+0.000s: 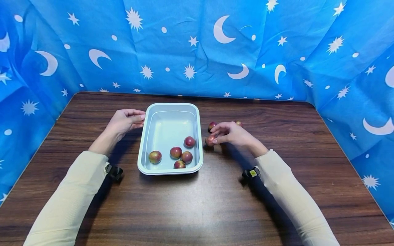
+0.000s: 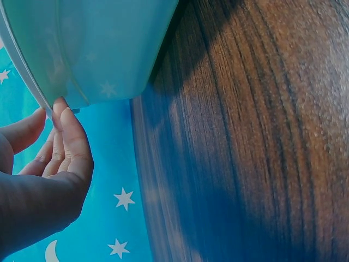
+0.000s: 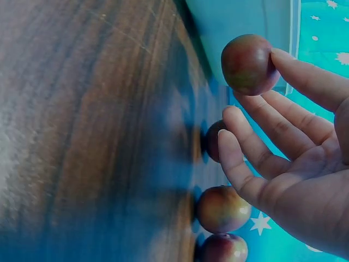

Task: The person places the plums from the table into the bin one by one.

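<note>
A white plastic tray (image 1: pixel 172 116) stands on the table with several red-and-yellow plums inside, among them a plum (image 1: pixel 155 156) at its near left corner. My left hand (image 1: pixel 124 120) pinches the tray's left rim, thumb on one side and fingertips on the other, as the left wrist view shows. Just right of the tray, my right hand (image 1: pixel 232 134) holds a plum (image 3: pixel 248 64) between thumb and fingertips, above the table. Other plums sit close by that hand: a dark plum (image 3: pixel 215 141), a yellowish plum (image 3: pixel 223 209) and a reddish plum (image 3: pixel 224 249).
The brown wood-grain table (image 1: pixel 197 208) extends around the tray. A blue cloth (image 1: pixel 184 44) printed with moons and stars hangs along the back and both sides. Black wrist devices, the left one (image 1: pixel 114 172) and the right one (image 1: pixel 250 173), sit at the sleeves' cuffs.
</note>
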### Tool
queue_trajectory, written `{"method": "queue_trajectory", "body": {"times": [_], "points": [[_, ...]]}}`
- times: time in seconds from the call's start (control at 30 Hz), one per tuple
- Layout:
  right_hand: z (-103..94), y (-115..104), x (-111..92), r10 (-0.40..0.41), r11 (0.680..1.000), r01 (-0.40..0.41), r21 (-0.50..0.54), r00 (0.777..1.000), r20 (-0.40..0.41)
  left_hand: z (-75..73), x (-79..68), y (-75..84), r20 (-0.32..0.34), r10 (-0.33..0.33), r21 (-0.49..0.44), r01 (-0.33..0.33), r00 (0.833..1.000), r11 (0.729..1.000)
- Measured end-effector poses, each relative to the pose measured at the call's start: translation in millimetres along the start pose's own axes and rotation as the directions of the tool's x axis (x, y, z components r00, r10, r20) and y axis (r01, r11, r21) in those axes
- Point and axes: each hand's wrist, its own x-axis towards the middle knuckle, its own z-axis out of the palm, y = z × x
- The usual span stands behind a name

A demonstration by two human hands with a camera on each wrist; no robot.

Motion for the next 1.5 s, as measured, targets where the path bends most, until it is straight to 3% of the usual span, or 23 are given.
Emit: {"method": "queue_trajectory", "body": {"times": [0.23, 0.67, 1.0, 1.5], "points": [[-7.5, -8.6, -0.2, -0.015, 0.999, 0.015, -0.048, 1.000, -0.014, 0.0, 0.5, 0.2, 0.000, 0.001, -0.006, -0.001, 1.000, 1.000], [-21.2, -26.6, 1.0, 0.015, 0.999, -0.016, -0.032, 1.000, -0.025, -0.1, -0.3, 0.4, 0.003, 0.001, -0.001, -0.001, 1.000, 1.000], [-28.3, -41.6, 5.9, -0.029, 0.997, 0.026, -0.070, 0.999, -0.034, -0.1, -0.7, -0.3, 0.000, 0.005, 0.012, -0.005, 1.000, 1.000], [-23.2, -61.9, 13.7, -0.035, 0.998, 0.031, -0.060, 0.998, -0.056, 0.5, -0.3, -0.6, 0.000, 0.003, 0.012, -0.003, 1.000, 1.000]]}}
